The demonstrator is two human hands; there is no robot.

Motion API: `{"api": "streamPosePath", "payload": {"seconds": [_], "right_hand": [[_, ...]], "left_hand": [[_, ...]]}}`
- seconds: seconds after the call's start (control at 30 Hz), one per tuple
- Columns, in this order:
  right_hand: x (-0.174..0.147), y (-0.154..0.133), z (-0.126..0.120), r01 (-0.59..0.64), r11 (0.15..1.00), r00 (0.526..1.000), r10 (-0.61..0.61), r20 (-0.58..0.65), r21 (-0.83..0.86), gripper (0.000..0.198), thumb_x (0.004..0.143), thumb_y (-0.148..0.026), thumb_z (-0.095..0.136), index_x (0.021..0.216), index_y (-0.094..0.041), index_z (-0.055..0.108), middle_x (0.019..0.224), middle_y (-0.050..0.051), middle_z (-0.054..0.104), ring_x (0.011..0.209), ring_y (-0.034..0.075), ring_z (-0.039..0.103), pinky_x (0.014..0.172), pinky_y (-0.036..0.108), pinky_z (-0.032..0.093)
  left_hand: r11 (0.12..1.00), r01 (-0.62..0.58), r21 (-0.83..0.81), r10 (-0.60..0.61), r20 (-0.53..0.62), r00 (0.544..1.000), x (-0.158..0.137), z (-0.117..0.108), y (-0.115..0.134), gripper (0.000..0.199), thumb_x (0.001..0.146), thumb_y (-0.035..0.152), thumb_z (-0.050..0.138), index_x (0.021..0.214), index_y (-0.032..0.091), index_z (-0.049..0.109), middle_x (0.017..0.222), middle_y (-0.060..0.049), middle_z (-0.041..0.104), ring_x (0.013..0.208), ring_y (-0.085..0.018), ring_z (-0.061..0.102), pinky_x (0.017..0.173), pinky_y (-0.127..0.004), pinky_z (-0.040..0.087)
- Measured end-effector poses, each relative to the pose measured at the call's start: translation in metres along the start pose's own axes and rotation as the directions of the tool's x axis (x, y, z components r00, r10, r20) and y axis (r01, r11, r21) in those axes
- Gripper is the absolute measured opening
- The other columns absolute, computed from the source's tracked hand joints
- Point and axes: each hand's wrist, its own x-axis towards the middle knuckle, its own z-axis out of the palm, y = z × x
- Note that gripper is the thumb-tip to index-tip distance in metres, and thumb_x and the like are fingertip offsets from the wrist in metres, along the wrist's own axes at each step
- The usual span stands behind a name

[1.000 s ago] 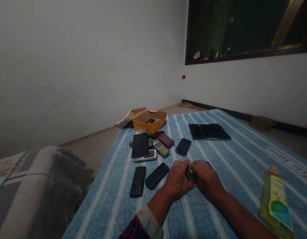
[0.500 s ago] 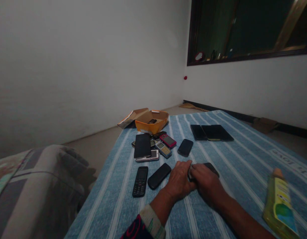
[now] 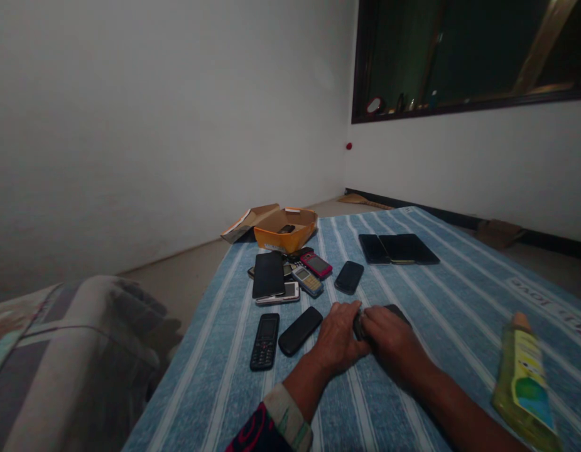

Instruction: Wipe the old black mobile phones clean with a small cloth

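In the head view, the left hand [image 3: 337, 339] and right hand [image 3: 389, 339] lie together on the blue striped bed cover [image 3: 460, 301], fingers curled around a small dark phone [image 3: 394, 311] that rests on the cover between them, mostly hidden, its far end peeping out beyond the right hand. Just left of the left hand lie a black slab phone [image 3: 299, 331] and a black keypad phone [image 3: 264, 341], with a cluster of phones [image 3: 290, 279] and an orange cardboard box [image 3: 284, 228] farther off. Three dark smartphones [image 3: 397, 248] lie side by side at the far right, and a yellow-green bottle [image 3: 526, 383] lies near the right forearm.
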Motion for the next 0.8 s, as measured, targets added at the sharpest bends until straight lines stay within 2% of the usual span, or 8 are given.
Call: {"api": "streamPosePath", "payload": {"seconds": [0.1, 0.27, 0.33, 0.5, 0.57, 0.7, 0.8], "right_hand": [[0.003, 0.001, -0.002, -0.02, 1.0, 0.999, 0.021, 0.039, -0.018, 0.017, 0.088, -0.006, 0.048, 0.087, -0.016, 0.061, 0.085, 0.007, 0.061, 0.083, 0.021, 0.054, 0.075, 0.033, 0.044], [-0.01, 0.037, -0.008, -0.221, 0.965, 0.975, 0.222, -0.01, -0.142, 0.025, 0.085, -0.001, 0.042, 0.082, -0.017, 0.061, 0.086, 0.009, 0.06, 0.085, 0.024, 0.053, 0.072, 0.034, 0.043], [-0.012, 0.035, -0.007, -0.207, 0.97, 0.978, 0.206, -0.022, -0.128, 0.025, 0.085, -0.001, 0.042, 0.085, -0.017, 0.061, 0.089, 0.009, 0.061, 0.086, 0.024, 0.053, 0.074, 0.034, 0.043], [-0.002, 0.003, -0.002, -0.023, 0.999, 0.999, 0.022, 0.024, 0.034, 0.016, 0.089, -0.006, 0.049, 0.091, -0.016, 0.061, 0.089, 0.007, 0.061, 0.086, 0.021, 0.052, 0.077, 0.032, 0.042], [-0.001, 0.006, -0.003, -0.041, 0.999, 0.999, 0.041, 0.031, 0.017, 0.017, 0.089, -0.005, 0.049, 0.089, -0.016, 0.061, 0.088, 0.007, 0.06, 0.084, 0.021, 0.052, 0.076, 0.031, 0.041], [-0.01, 0.035, -0.009, -0.191, 0.976, 0.981, 0.193, 0.008, -0.108, 0.024, 0.084, 0.001, 0.045, 0.085, -0.017, 0.061, 0.086, 0.008, 0.06, 0.083, 0.022, 0.051, 0.072, 0.031, 0.039], [-0.014, 0.042, -0.008, -0.21, 0.97, 0.977, 0.213, 0.01, -0.123, 0.026, 0.082, 0.003, 0.044, 0.082, -0.017, 0.061, 0.084, 0.008, 0.06, 0.084, 0.022, 0.05, 0.072, 0.03, 0.039]], "left_hand": [[1.0, 0.005, 0.012, -0.005, 0.007, 1.0, 0.0, -0.002, 0.002, 0.08, 0.062, 0.032, 0.082, 0.132, 0.012, 0.048, 0.117, -0.013, 0.061, 0.107, -0.032, 0.054, 0.1, -0.05, 0.041], [0.999, 0.04, 0.022, -0.041, 0.034, 0.999, 0.001, -0.009, 0.01, 0.084, 0.058, 0.03, 0.086, 0.131, 0.015, 0.049, 0.113, -0.011, 0.063, 0.104, -0.032, 0.054, 0.091, -0.047, 0.047], [0.999, 0.04, 0.025, -0.041, 0.037, 0.998, 0.002, -0.009, 0.01, 0.084, 0.057, 0.031, 0.086, 0.131, 0.013, 0.05, 0.113, -0.012, 0.063, 0.104, -0.032, 0.053, 0.092, -0.048, 0.046], [1.0, 0.019, 0.024, -0.02, 0.017, 1.0, 0.001, -0.005, 0.006, 0.08, 0.062, 0.033, 0.084, 0.131, 0.011, 0.049, 0.115, -0.013, 0.062, 0.105, -0.031, 0.054, 0.093, -0.048, 0.045], [0.999, 0.02, 0.029, -0.021, 0.02, 1.0, 0.001, -0.005, 0.006, 0.082, 0.061, 0.033, 0.085, 0.131, 0.013, 0.049, 0.114, -0.011, 0.063, 0.105, -0.031, 0.054, 0.093, -0.047, 0.045], [0.998, 0.041, 0.04, -0.042, 0.049, 0.998, 0.002, -0.01, 0.01, 0.086, 0.056, 0.032, 0.088, 0.131, 0.011, 0.05, 0.112, -0.012, 0.063, 0.104, -0.031, 0.054, 0.092, -0.045, 0.046], [0.998, 0.044, 0.042, -0.046, 0.048, 0.998, 0.002, -0.011, 0.012, 0.086, 0.056, 0.031, 0.089, 0.13, 0.011, 0.051, 0.112, -0.012, 0.063, 0.104, -0.031, 0.054, 0.092, -0.045, 0.046]]}}
